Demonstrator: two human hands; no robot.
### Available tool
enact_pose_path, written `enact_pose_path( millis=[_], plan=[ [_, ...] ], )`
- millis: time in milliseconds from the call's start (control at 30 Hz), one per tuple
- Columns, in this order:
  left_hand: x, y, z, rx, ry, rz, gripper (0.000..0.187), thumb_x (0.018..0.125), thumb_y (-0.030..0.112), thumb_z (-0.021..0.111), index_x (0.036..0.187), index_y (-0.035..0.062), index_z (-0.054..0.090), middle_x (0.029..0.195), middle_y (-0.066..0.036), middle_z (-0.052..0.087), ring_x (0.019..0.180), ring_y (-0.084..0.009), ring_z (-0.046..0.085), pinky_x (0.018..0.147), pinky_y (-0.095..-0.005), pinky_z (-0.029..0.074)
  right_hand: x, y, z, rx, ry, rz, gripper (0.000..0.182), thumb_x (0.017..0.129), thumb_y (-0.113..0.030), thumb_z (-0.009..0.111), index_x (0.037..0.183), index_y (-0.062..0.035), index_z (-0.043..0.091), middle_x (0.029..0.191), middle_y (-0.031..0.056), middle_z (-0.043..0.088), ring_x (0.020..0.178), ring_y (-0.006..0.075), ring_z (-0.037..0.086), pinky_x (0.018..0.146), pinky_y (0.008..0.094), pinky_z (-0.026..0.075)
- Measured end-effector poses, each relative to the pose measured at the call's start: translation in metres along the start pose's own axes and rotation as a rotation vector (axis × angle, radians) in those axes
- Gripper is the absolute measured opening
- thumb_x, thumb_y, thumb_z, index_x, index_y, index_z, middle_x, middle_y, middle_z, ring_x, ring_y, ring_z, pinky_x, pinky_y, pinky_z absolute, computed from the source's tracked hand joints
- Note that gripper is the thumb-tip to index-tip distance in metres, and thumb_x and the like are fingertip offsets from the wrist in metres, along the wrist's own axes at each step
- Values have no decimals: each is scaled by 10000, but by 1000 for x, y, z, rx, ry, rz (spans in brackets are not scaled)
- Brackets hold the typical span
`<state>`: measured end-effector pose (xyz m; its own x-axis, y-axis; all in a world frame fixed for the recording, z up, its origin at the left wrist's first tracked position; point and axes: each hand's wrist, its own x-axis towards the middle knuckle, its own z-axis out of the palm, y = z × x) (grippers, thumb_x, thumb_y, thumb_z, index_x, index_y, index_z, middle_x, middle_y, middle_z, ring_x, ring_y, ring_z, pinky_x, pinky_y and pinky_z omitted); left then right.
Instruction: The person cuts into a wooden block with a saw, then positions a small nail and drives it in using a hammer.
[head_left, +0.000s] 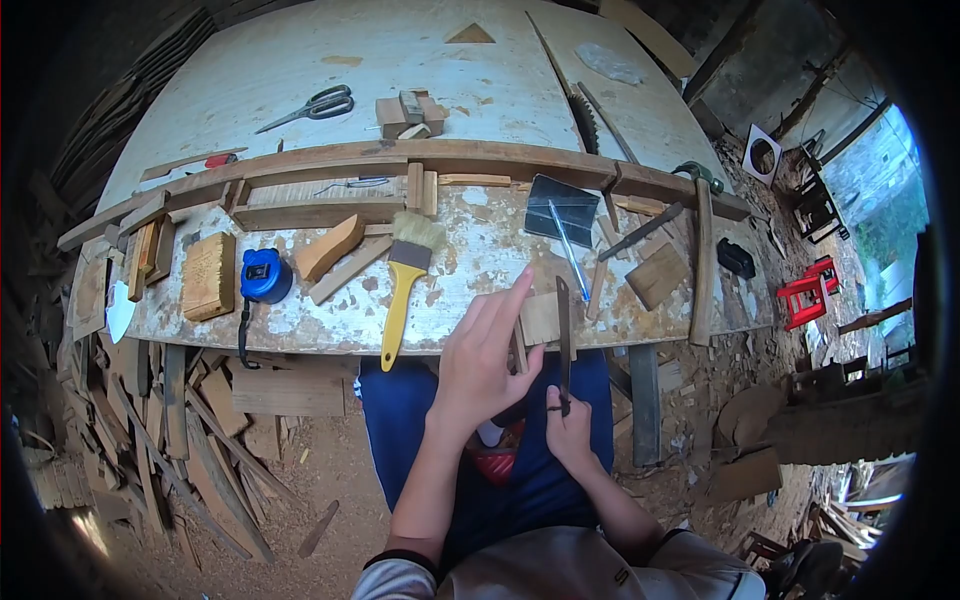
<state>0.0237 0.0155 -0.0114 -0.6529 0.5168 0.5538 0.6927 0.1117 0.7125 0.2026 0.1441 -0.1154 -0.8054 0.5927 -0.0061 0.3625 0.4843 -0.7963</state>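
My right hand [570, 432] is closed around the lower end of a narrow dark metal blade [565, 345], which points away from me, upright in this view. Right beside the blade, a small pale wood block [541, 318] lies at the bench's front edge. My left hand [485, 355] is at the block's left side, its fingers stretched out and its thumb apart, close to the blade. Just left of this hand lies a yellow-handled brush [404, 290]. Beyond the block, a blue-and-white pen [569, 250] rests across a dark square sheet [560, 208].
A long wooden rail [470, 155] crosses the bench [330, 330]. On the left are a blue tape measure [265, 275] and a rough block [209, 277]. Scissors [315, 107] lie beyond the rail. To the right are a square wood piece [657, 277] and a wooden handle [702, 265].
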Motion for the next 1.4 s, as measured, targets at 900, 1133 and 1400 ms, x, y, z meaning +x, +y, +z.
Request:
enact_pose_path(
  millis=[900, 1133, 1400],
  plan=[
    [-2, -5, 2, -32, 34, 77, 1070, 749, 6, 822, 1683, -19, 300, 1233, -159, 690, 1089, -374, 652, 930, -441, 559, 24, -9, 4, 37, -22, -15, 447, 1114, -239, 584, 766, 37, 627, 628, 249, 555, 600, 472, 609, 565, 483, 451],
    [-9, -6, 2, 5, -10, 71, 1142, 742, 7, 838, 1705, -26, 227, 1269, -187, 716, 1104, -385, 690, 958, -451, 574, 18, -2, 2, 70, -48, 16, 475, 1126, -261, 574, 765, 44, 622, 612, 234, 546, 534, 389, 590, 554, 457, 432],
    [-7, -10, 3, 30, 11, 50, 1148, 738, 16, 837, 1704, -32, 220, 1251, -184, 713, 1078, -377, 688, 942, -438, 577, 25, 3, 5, 18, -2, -93, 388, 1112, -215, 583, 816, 33, 621, 640, 235, 562, 576, 443, 606, 547, 471, 426]
  ],
)
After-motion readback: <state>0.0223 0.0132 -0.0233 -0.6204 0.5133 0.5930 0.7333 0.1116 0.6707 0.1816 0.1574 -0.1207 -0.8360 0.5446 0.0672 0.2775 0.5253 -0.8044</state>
